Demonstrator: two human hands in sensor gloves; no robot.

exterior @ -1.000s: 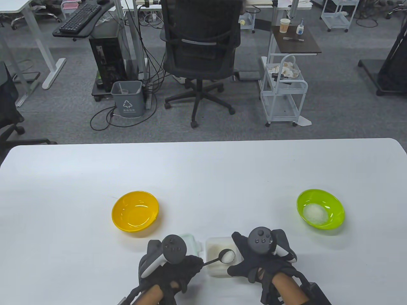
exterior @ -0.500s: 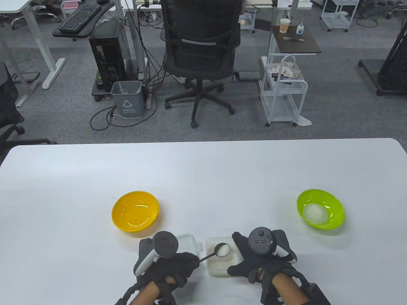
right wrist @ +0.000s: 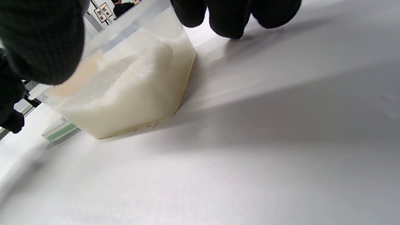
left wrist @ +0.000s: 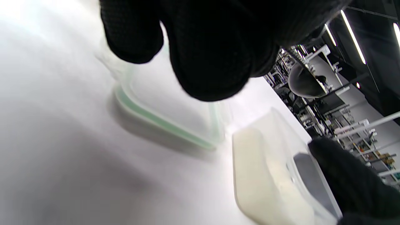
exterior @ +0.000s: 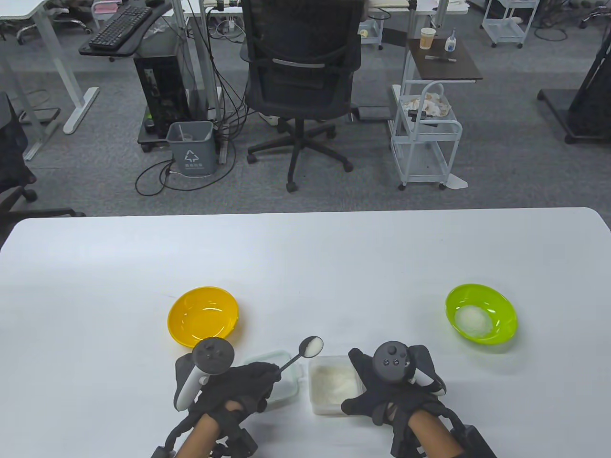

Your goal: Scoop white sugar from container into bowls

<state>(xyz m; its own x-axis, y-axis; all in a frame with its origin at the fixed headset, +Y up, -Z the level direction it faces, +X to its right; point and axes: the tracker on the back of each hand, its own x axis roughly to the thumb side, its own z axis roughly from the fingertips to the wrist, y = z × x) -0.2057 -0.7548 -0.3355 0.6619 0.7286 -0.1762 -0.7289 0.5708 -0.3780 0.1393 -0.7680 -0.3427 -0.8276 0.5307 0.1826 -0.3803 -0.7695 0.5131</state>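
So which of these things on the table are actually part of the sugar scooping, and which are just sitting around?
Part of the job:
- spoon heaped with sugar, held by the left hand
- sugar container, steadied by the right hand
- yellow bowl, no sugar in it
- green bowl, already holding sugar

Just lying about:
- container lid on the table
- office chair and grey bin behind

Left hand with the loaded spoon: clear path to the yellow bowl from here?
Probably yes. The left hand holds the spoon raised above the lid, and only bare table separates it from the yellow bowl.
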